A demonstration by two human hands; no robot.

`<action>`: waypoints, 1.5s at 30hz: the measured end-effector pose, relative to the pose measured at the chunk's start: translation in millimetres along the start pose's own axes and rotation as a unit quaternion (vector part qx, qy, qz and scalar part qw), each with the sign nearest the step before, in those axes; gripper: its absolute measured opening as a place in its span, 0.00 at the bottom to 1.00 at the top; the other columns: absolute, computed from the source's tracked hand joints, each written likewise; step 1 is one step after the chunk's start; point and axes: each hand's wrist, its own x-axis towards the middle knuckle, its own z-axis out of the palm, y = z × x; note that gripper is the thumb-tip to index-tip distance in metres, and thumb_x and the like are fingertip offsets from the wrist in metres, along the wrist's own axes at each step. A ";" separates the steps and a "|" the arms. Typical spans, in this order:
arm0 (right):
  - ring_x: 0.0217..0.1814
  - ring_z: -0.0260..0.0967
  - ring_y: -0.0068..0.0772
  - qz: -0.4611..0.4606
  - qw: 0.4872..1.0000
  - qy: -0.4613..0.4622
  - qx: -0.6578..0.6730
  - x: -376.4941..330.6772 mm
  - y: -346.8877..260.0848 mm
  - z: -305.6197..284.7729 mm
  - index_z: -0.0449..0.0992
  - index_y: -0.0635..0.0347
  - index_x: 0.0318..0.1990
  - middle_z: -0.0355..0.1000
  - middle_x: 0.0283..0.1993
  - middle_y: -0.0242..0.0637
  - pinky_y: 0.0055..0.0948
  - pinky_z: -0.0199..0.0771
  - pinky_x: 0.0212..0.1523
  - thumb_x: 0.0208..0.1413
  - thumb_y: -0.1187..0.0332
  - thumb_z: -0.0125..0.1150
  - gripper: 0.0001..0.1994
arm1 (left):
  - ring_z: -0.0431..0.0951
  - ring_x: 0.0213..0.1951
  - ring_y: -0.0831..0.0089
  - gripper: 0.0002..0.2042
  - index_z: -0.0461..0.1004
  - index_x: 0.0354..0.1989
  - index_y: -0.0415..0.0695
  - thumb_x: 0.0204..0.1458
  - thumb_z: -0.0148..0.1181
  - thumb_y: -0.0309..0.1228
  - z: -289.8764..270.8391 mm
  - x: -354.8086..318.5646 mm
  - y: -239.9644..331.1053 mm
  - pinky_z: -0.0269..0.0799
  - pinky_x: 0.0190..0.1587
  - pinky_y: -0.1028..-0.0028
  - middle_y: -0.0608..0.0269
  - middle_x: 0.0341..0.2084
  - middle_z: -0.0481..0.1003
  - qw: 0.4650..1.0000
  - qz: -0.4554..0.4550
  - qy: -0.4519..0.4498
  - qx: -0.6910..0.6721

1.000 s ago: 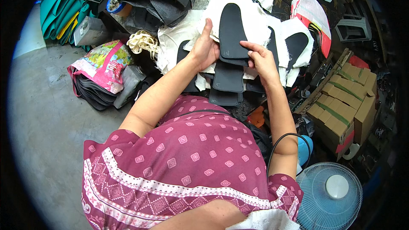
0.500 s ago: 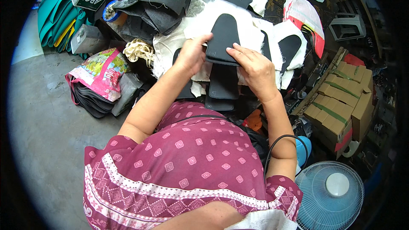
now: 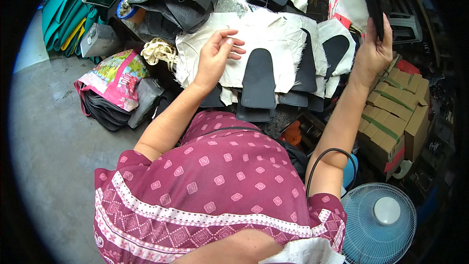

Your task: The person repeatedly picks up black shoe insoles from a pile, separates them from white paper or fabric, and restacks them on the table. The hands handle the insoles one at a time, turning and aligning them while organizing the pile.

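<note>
My right hand (image 3: 373, 55) is raised at the far right, its fingers closed on the lower end of a black tongue-shaped piece (image 3: 375, 12) with white cloth (image 3: 355, 0) behind it, seen nearly edge-on. Over the work surface, my left hand (image 3: 216, 57) holds nothing, and its fingers are apart. To its right, another black tongue-shaped piece (image 3: 259, 76) lies on frayed white cloth (image 3: 195, 44), its wide end toward me. More such black pieces on cloth lie beside it, including one black piece (image 3: 335, 51) further right.
Dark grey material (image 3: 178, 0) is heaped at the back left, near a bundle of cream cord (image 3: 159, 52). A pink patterned bag (image 3: 115, 78) sits on the left. Brown cardboard boxes (image 3: 391, 112) stand on the right, with a fan (image 3: 378, 225) nearer me.
My right hand has carried the black piece and its white cloth from the middle to the far right. My left hand has let go, and its fingers have spread.
</note>
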 end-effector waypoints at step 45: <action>0.60 0.68 0.41 0.173 0.850 -0.448 -0.216 -137.4 -3.6 -67.6 0.78 0.51 0.52 0.72 0.59 0.38 0.35 0.68 0.60 0.51 0.74 0.64 0.19 | 0.76 0.53 0.58 0.21 0.74 0.56 0.42 0.65 0.48 0.45 -5.7 42.5 2.5 0.68 0.56 0.69 0.49 0.48 0.77 0.893 0.131 -0.170 0.395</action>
